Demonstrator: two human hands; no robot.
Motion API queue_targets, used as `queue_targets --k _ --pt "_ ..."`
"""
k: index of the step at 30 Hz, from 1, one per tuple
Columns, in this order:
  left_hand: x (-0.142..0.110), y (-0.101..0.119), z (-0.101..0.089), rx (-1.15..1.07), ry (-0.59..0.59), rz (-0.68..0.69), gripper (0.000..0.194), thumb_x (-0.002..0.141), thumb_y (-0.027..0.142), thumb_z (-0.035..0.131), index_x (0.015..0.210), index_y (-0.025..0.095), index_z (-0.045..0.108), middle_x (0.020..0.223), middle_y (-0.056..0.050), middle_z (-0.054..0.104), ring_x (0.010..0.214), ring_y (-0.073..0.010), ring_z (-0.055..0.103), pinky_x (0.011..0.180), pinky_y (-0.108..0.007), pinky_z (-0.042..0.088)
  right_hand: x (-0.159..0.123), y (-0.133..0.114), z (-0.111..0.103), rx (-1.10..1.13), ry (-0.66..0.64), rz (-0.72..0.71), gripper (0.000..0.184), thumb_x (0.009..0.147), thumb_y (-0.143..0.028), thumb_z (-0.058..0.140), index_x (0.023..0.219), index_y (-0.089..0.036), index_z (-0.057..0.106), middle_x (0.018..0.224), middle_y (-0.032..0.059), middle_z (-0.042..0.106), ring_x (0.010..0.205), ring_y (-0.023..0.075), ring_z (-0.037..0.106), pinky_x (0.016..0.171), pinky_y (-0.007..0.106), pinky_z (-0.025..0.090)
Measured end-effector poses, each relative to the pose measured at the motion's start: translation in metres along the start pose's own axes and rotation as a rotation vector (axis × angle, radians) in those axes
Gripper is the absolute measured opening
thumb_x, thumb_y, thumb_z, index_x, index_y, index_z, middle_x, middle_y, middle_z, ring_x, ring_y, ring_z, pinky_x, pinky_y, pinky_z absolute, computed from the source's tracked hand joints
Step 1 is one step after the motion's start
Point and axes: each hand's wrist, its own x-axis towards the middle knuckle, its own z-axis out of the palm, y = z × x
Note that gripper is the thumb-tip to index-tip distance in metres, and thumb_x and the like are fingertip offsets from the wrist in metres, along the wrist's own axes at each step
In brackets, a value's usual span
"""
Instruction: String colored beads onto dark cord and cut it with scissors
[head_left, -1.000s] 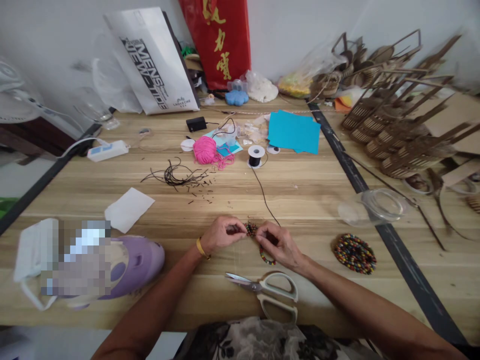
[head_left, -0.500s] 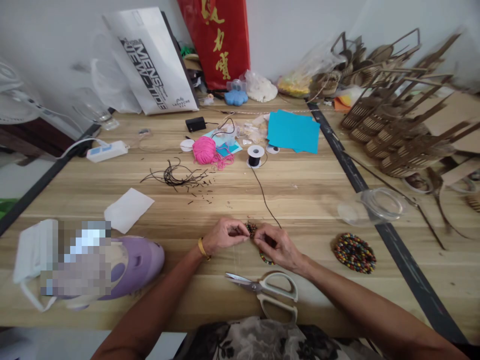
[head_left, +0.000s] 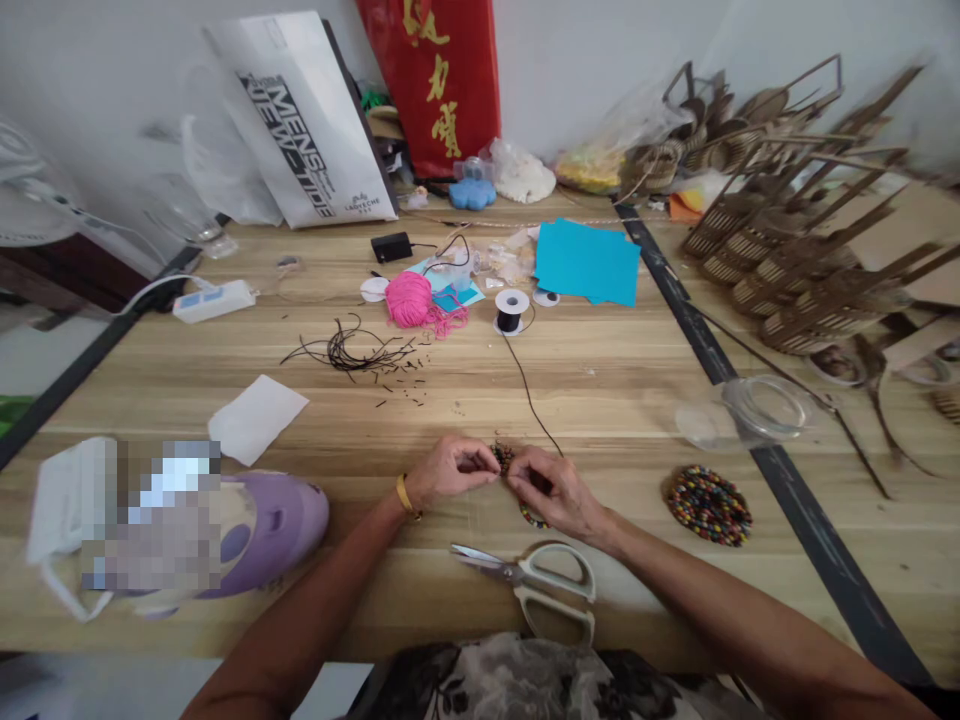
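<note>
My left hand (head_left: 455, 470) and my right hand (head_left: 551, 490) meet over the table, thumbs and forefingers pinched close together. Between the fingertips shows part of a string of small dark and coloured beads (head_left: 501, 457). More of its beads curve out from under my right hand, and the fingers cover the rest. Both pinches appear to be on this beaded string; the exact spot they grip is too small to make out. Just below the hands lie scissors (head_left: 514, 573) with cream handles, blades pointing left. A black cord (head_left: 531, 395) runs from a white spool (head_left: 511, 312) to behind my right hand.
A coil of beaded strings (head_left: 709, 506) lies at the right. Cut black cords (head_left: 352, 352) with short scraps, pink yarn (head_left: 409, 300) and blue sheets (head_left: 586, 263) lie farther back. At left are white paper (head_left: 259, 420) and a purple object (head_left: 289, 530), partly pixelated. Woven baskets (head_left: 795, 290) stand back right.
</note>
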Motion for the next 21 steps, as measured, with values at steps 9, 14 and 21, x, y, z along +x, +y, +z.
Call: queue_targets --k 9,14,21 --pt "-0.0008 0.0009 0.0009 -0.004 0.002 0.005 0.016 0.071 0.021 0.07 0.078 0.008 0.066 0.075 -0.006 0.067 0.069 -0.0107 0.061 0.068 -0.021 0.048 0.0011 -0.0001 0.0006 -0.005 0.006 -0.012 0.021 0.091 -0.03 0.05 0.078 -0.016 0.058 0.067 0.0032 0.056 0.058 0.0121 0.049 0.053 0.022 0.038" --pt "-0.0005 0.0005 0.0006 -0.023 0.009 -0.005 0.019 0.07 0.024 0.072 0.078 0.008 0.066 0.074 -0.005 0.067 0.067 -0.0107 0.061 0.068 -0.022 0.048 0.0006 0.0002 0.0005 -0.002 0.004 -0.006 0.018 0.09 -0.027 0.051 0.079 -0.015 0.059 0.068 0.0031 0.056 0.059 0.012 0.049 0.054 0.022 0.038" --pt "0.0 0.0 0.001 -0.007 0.0 0.021 0.017 0.071 0.023 0.07 0.079 0.008 0.067 0.075 -0.006 0.067 0.068 -0.0106 0.061 0.068 -0.021 0.048 0.0005 0.0004 0.0004 -0.014 0.009 -0.011 0.019 0.09 -0.029 0.051 0.078 -0.016 0.059 0.068 0.0025 0.056 0.058 0.0112 0.048 0.052 0.022 0.038"
